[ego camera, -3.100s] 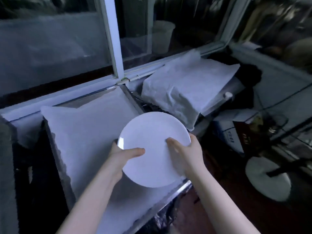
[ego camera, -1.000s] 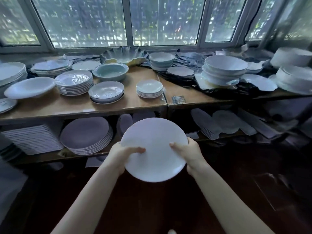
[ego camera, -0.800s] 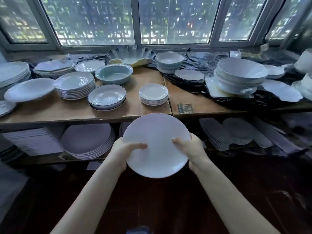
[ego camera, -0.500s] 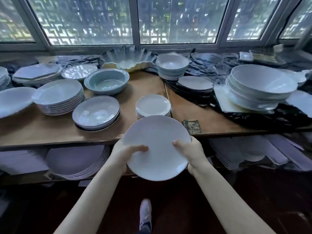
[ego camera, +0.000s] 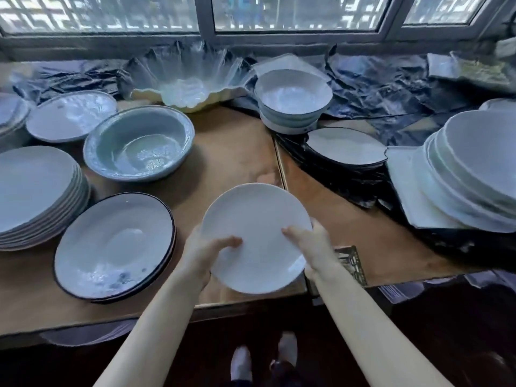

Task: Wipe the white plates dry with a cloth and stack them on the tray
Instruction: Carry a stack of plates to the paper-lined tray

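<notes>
White plate (ego camera: 255, 236), gripped by your left hand (ego camera: 205, 251) and right hand (ego camera: 314, 243), now reaches the table (ego camera: 237, 152), seemingly ready to stack.

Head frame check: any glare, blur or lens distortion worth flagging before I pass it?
Head view: backlit by the windows, whose panes blow out; fisheye bows the sill; the ruffled bowl smears with blur; sheen on the blue-green bowl; the white plate between left hand and right hand reads clearly.
</notes>
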`<action>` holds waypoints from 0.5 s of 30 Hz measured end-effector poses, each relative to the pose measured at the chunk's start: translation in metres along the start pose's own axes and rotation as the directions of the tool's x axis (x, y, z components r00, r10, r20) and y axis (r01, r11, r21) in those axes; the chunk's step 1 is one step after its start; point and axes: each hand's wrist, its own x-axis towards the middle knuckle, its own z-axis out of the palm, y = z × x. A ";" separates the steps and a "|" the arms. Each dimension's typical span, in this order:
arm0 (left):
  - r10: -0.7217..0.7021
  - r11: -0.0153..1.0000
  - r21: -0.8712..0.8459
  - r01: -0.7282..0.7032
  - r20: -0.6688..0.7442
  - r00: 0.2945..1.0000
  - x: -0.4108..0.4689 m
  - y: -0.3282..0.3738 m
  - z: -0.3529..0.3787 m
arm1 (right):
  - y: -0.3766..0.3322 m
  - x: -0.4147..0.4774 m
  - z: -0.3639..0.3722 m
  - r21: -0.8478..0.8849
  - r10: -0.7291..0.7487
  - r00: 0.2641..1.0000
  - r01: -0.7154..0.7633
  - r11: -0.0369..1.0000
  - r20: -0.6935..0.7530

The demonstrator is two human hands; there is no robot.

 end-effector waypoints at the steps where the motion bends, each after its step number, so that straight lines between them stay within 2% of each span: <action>1: -0.010 1.000 -0.011 0.010 -0.012 1.000 0.011 0.000 0.001 | -0.002 0.012 0.003 -0.006 0.008 1.000 -0.008 1.000 0.012; 8: -0.057 0.997 -0.051 0.052 -0.090 0.994 0.059 -0.005 0.003 | -0.007 0.072 0.023 -0.022 0.044 0.992 -0.041 0.999 0.118; 15: -0.086 0.994 -0.076 0.077 -0.122 0.989 0.078 -0.014 0.010 | -0.004 0.090 0.025 -0.057 -0.017 0.991 0.025 0.998 0.133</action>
